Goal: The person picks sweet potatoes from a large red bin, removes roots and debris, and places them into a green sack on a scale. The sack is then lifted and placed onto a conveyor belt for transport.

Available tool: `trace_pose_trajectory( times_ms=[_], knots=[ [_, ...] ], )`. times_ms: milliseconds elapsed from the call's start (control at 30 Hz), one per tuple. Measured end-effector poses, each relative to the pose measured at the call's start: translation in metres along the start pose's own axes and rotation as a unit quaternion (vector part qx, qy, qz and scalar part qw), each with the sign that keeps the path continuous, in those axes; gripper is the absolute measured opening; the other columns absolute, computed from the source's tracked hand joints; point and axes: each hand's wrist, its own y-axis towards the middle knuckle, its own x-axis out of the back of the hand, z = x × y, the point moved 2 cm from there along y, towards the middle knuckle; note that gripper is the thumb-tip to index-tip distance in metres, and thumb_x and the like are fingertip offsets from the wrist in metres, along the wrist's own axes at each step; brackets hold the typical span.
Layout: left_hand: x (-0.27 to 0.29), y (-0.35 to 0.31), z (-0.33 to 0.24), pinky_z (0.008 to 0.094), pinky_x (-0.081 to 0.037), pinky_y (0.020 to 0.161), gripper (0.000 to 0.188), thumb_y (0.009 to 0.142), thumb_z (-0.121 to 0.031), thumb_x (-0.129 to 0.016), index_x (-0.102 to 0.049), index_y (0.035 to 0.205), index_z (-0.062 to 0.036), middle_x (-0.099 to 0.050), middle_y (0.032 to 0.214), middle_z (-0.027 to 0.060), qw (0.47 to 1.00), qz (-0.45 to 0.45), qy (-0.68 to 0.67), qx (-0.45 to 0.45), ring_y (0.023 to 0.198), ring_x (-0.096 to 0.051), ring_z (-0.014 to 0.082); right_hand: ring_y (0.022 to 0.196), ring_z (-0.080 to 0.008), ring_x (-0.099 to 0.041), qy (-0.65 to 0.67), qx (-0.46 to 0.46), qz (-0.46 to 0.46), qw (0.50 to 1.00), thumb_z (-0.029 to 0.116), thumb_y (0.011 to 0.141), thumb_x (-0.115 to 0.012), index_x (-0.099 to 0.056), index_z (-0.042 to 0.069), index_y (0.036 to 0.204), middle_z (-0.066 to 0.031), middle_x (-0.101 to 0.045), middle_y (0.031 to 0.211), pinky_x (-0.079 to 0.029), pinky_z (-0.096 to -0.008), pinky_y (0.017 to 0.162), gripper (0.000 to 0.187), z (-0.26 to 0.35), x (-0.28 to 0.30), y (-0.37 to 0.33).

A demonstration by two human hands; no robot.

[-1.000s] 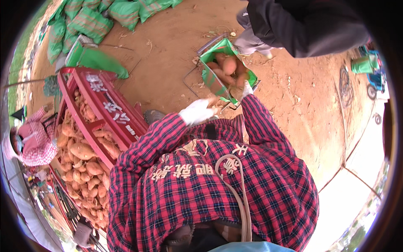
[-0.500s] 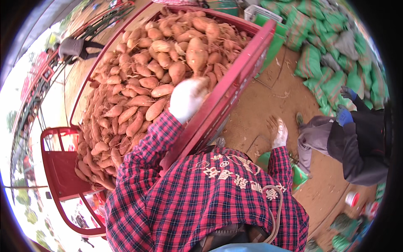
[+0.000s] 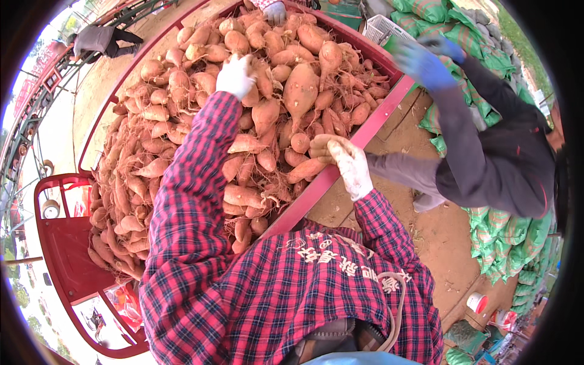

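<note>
The sweet potatoes (image 3: 266,114) lie heaped in front of me in a red truck bed, hemmed in by the near red rail (image 3: 385,114), which seems to keep the loose roots from rolling off on my side. My left arm stretches well over the pile, since the roots my left hand (image 3: 236,77) is at lie some way in from the edge; its fingers are bent down among them, but whether they pinch one I cannot tell, as the back of the white glove hides the contact. My right hand (image 3: 348,159) comes in low over the rail, close to the roots along it, its fingers loosely extended and close to one another, with nothing visibly gripped; the soil on that glove suggests why I cover my skin. The large root (image 3: 301,90) rests between my two hands, bedded on its neighbours, so it probably sits steady. On my right a co-worker in dark clothes (image 3: 505,158) holds up blurred blue gloves (image 3: 427,66) near the far end of the rail, while another blue-gloved hand (image 3: 275,13) rests at the heap's far edge. Green sacks (image 3: 502,240) stand packed on the ground, apart from the bed, perhaps propping one another.
</note>
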Motion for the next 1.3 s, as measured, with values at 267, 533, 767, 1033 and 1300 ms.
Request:
trace_pose_trajectory(
  times_ms=[267, 533, 767, 1033, 1300],
  knots=[
    [0.075, -0.172, -0.065, 0.0362, -0.05, 0.101, 0.046, 0.095, -0.014, -0.063, -0.055, 0.138, 0.0, -0.063, 0.132, 0.0166, 0.945, -0.079, -0.295, -0.119, 0.119, -0.062, 0.0222, 0.122, -0.0284, -0.057, 0.407, -0.19, 0.12, 0.885, 0.043, 0.1, -0.057, -0.044, -0.005, 0.139, -0.0216, -0.053, 0.134, -0.048, -0.041, 0.105, 0.063, -0.014, -0.068, 0.056],
    [-0.034, -0.137, -0.053, 0.042, -0.054, 0.077, 0.083, 0.081, -0.041, -0.077, -0.044, 0.134, 0.0135, -0.066, 0.099, 0.0205, 0.998, 0.036, 0.018, 0.04, 0.092, -0.065, 0.034, 0.104, -0.0295, -0.065, 0.403, -0.074, 0.051, 0.911, 0.03, 0.097, -0.062, -0.048, 0.002, 0.135, -0.018, -0.064, 0.116, -0.056, -0.0469, 0.094, 0.05, -0.024, -0.026, 0.017],
    [-0.065, -0.114, -0.051, 0.0453, -0.051, 0.09, 0.086, 0.072, -0.047, -0.084, -0.047, 0.127, 0.007, -0.064, 0.11, 0.0257, 0.975, -0.042, -0.124, 0.178, 0.104, -0.063, 0.0402, 0.115, -0.0284, -0.061, 0.355, -0.078, 0.015, 0.931, 0.046, 0.092, -0.068, -0.048, 0.002, 0.138, -0.0145, -0.059, 0.129, -0.049, -0.0474, 0.103, 0.066, -0.018, -0.013, 0.014],
    [0.047, -0.178, -0.104, 0.0433, -0.051, 0.092, 0.079, 0.097, -0.056, -0.051, -0.039, 0.142, 0.0075, -0.062, 0.12, 0.0312, 0.969, 0.084, -0.231, -0.02, 0.109, -0.063, 0.0424, 0.112, -0.0244, -0.061, 0.383, -0.102, 0.005, 0.918, 0.058, 0.087, -0.068, -0.055, 0.006, 0.134, -0.0107, -0.063, 0.125, -0.051, -0.0404, 0.101, 0.072, -0.025, -0.023, 0.014],
    [0.02, -0.025, -0.047, 0.0435, -0.054, 0.077, 0.041, 0.092, -0.045, -0.059, -0.073, 0.105, -0.0085, -0.074, 0.095, 0.0161, 0.99, -0.074, 0.117, -0.002, 0.091, -0.069, 0.0329, 0.102, -0.0297, -0.066, 0.491, -0.069, 0.098, 0.863, 0.062, 0.091, -0.06, -0.06, 0.0, 0.124, -0.0177, -0.066, 0.115, -0.059, -0.0485, 0.084, 0.07, -0.027, -0.019, 0.004]
  ],
)
